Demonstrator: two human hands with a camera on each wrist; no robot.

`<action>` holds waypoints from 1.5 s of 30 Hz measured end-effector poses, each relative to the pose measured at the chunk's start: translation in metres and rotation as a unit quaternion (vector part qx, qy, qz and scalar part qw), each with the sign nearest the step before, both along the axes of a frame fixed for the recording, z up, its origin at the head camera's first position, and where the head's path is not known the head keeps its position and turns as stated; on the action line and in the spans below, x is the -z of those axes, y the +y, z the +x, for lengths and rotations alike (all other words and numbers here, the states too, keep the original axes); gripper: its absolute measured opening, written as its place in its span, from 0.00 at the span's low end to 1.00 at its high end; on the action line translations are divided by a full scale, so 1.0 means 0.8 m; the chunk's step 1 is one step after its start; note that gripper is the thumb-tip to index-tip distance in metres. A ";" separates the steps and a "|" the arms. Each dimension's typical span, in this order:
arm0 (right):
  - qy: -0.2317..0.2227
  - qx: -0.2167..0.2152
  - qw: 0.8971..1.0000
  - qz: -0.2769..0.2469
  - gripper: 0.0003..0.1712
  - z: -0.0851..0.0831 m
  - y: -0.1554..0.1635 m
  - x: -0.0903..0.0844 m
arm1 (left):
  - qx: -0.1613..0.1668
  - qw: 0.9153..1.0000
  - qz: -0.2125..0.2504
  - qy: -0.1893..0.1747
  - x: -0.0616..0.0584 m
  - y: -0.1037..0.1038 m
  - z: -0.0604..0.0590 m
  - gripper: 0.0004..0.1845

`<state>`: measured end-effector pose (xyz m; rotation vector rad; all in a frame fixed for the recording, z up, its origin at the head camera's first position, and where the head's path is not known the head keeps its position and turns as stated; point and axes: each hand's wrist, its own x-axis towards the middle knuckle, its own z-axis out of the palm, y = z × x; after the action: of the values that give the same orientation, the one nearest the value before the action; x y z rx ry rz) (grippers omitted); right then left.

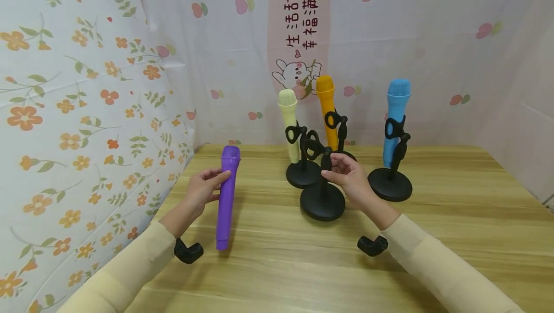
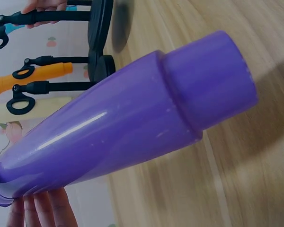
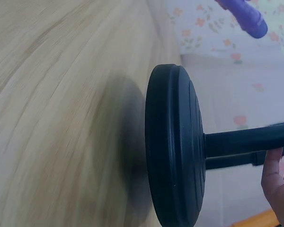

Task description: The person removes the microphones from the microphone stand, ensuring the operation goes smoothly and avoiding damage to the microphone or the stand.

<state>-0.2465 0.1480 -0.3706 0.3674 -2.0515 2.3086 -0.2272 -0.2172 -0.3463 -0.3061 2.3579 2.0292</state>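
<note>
My left hand (image 1: 200, 190) grips a purple microphone (image 1: 226, 202) near its head, thumb across the front. The microphone is almost upright, head up, its lower end above the table in the left wrist view. My right hand (image 1: 352, 183) pinches the upright post of a black microphone stand (image 1: 322, 203). The stand's round base (image 3: 173, 142) is off the table, with its shadow apart from it in the right wrist view. Its ring-shaped clip (image 1: 312, 145) holds no microphone and points left, towards the purple one.
Behind stand a cream microphone (image 1: 289, 116), an orange microphone (image 1: 328, 111) and, to the right, a blue microphone (image 1: 395, 116), each at a black stand. The wooden table (image 1: 277, 265) meets a printed cloth backdrop (image 1: 225, 63) behind and a floral cloth (image 1: 86, 125) at left.
</note>
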 end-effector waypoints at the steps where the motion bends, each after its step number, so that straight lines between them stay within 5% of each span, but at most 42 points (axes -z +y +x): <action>1: 0.002 -0.002 1.000 -0.002 0.22 0.000 -0.003 -0.001 | 0.002 1.000 0.000 -0.002 0.000 -0.002 0.000 0.31; 15: -0.004 -0.002 0.999 0.037 0.28 -0.012 -0.050 -0.020 | 0.053 0.997 -0.036 -0.045 0.006 -0.021 0.006 0.33; 31: 0.001 -0.019 1.000 0.023 0.26 -0.028 -0.101 -0.032 | 0.090 0.992 -0.052 -0.077 0.011 -0.066 0.019 0.33; 45: -0.012 -0.036 0.999 -0.005 0.26 -0.041 -0.136 -0.035 | 0.089 0.991 -0.035 -0.095 0.025 -0.096 0.025 0.29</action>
<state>-0.2795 0.0394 -0.3429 0.4205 -2.0708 2.3738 -0.2074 -0.2943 -0.3661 -0.2661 2.2563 1.7587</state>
